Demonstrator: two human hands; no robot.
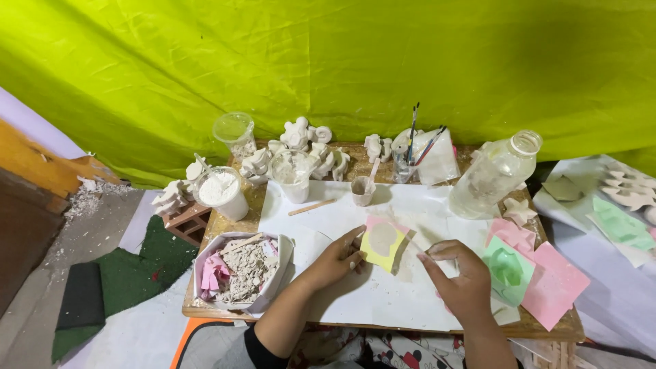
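Head view looks down on a wooden tabletop [219,225] covered with white paper sheets [383,294]. The left hand [339,257] pinches the edge of a yellow square mould [381,247] with a round pale hollow, lying flat on the paper between both hands. The right hand [463,273] hovers just beside it, fingers curled loosely, thumb and forefinger close; whether it holds anything cannot be told. Nearby lie pink sheets [557,283] and a green mould [506,268]. A clear plastic bottle [495,174], a white powder cup [220,193] and chalky plaster figures [301,137] stand behind.
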